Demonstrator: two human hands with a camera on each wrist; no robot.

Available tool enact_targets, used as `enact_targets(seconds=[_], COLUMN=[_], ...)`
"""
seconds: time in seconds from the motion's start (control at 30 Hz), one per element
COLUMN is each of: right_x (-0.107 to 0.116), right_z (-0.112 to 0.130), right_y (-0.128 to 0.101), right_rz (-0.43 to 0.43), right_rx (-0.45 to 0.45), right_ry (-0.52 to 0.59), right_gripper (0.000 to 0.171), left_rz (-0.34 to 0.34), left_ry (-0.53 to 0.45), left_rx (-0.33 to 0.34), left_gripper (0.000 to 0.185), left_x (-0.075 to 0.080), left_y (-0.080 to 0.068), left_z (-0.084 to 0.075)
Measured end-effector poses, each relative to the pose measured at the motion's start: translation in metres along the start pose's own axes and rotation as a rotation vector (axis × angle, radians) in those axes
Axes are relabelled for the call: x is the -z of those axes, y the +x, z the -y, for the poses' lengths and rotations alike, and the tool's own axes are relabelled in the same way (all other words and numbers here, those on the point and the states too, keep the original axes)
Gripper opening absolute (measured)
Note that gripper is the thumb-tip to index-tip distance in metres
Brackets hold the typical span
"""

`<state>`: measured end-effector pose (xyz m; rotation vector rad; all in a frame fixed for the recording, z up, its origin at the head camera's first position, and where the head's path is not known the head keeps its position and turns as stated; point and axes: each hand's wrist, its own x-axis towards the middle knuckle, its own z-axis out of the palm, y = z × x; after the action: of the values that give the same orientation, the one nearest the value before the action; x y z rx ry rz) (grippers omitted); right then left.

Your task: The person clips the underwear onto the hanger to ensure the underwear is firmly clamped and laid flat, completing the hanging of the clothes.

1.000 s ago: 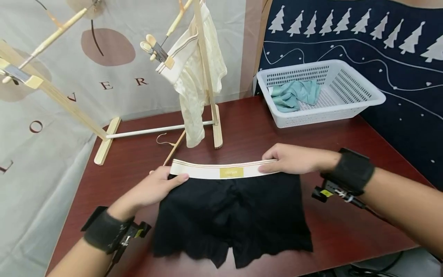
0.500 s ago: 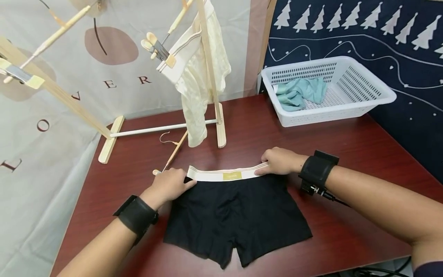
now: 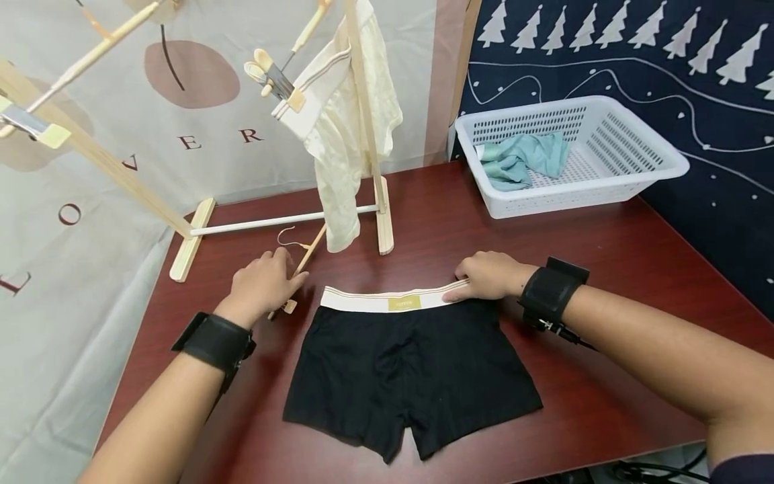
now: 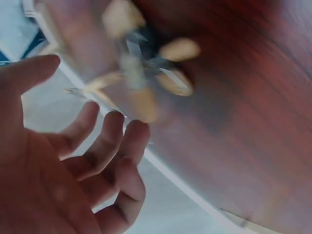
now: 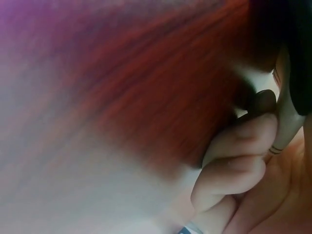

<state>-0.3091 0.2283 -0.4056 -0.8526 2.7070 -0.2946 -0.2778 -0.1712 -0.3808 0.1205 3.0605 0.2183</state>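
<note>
A: What has changed since a moment ago?

B: The left hand [image 3: 265, 280] has let go of the waistband [image 3: 387, 300] and moved left to the wooden clip hanger [image 3: 297, 270] lying on the counter [image 3: 605, 269]. Its fingers are loosely spread, hovering right at the hanger; the left wrist view shows the palm open with the clips just beyond the fingertips [image 4: 127, 134].

A: And the other hand?

B: The right hand [image 3: 487, 275] stays where it was, fingers curled and pinching the right end of the waistband. The black boxer briefs [image 3: 411, 373] lie flat on the counter, waistband away from the person, pulled a little narrower than before.

A: Any containers?

B: A white plastic basket [image 3: 641, 178] sits at the far right of the counter with a crumpled teal garment [image 3: 523, 158] in its left end. A cream garment [image 3: 345, 134] hangs clipped on the wooden rack [image 3: 375, 195].
</note>
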Motion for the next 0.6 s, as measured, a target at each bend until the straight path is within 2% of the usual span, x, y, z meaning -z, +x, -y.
enact_targets(seconds=[0.07, 0.13, 0.33, 0.47, 0.6], right_x=[0.000, -0.002, -0.003, -0.001, 0.000], right_z=[0.000, -0.001, 0.002, 0.002, 0.001], right_y=[0.001, 0.001, 0.002, 0.001, 0.000], right_rz=[-0.003, -0.003, 0.000, -0.011, -0.013], right_rx=[0.001, 0.000, 0.001, -0.001, -0.003], right_ry=[0.005, 0.006, 0.016, 0.019, 0.017], right_gripper=[0.055, 0.055, 0.054, 0.054, 0.053], left_rz=[0.054, 0.072, 0.039, 0.016, -0.047], left_ry=[-0.002, -0.015, -0.121, -0.175, -0.180], left_rx=[0.005, -0.007, -0.045, -0.052, -0.063], left_gripper=[0.039, 0.035, 0.027, 0.027, 0.027], left_x=[-0.003, -0.009, -0.020, -0.019, -0.014], left_y=[0.008, 0.014, 0.020, 0.020, 0.017], left_z=[0.006, 0.010, 0.019, 0.024, 0.030])
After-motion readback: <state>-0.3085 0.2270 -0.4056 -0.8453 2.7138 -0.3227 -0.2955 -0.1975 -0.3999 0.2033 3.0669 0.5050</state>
